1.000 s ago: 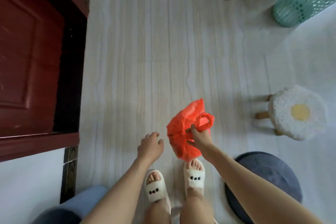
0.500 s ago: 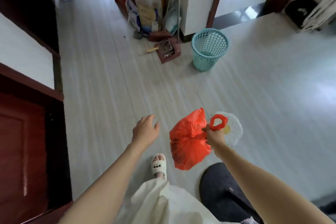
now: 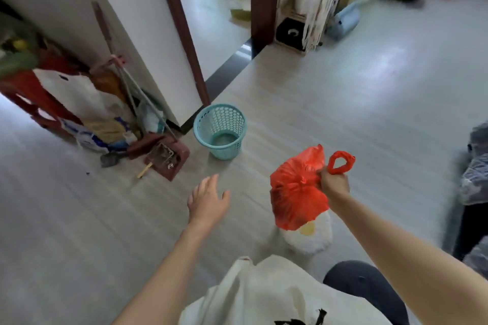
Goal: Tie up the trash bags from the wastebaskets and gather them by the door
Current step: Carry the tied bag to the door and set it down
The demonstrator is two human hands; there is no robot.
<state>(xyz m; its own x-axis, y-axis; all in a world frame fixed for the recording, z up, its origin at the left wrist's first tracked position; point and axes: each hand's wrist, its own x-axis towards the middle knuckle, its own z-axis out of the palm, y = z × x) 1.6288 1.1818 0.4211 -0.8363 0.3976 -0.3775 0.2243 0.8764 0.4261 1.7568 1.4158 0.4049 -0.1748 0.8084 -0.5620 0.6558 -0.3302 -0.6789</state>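
Below my right hand point(image 3: 333, 184), which pinches its knotted neck, the red bag point(image 3: 297, 192) hangs down-left; my left hand point(image 3: 207, 199), fingers spread, holds nothing further left.

I have only one view, from the camera on the person's head. It looks forward and down over both forearms to the floor point(image 3: 330, 92). The hands are near the lens, low in the picture; the blue basket point(image 3: 220, 130) and the doorway point(image 3: 211, 8) stand farther ahead.
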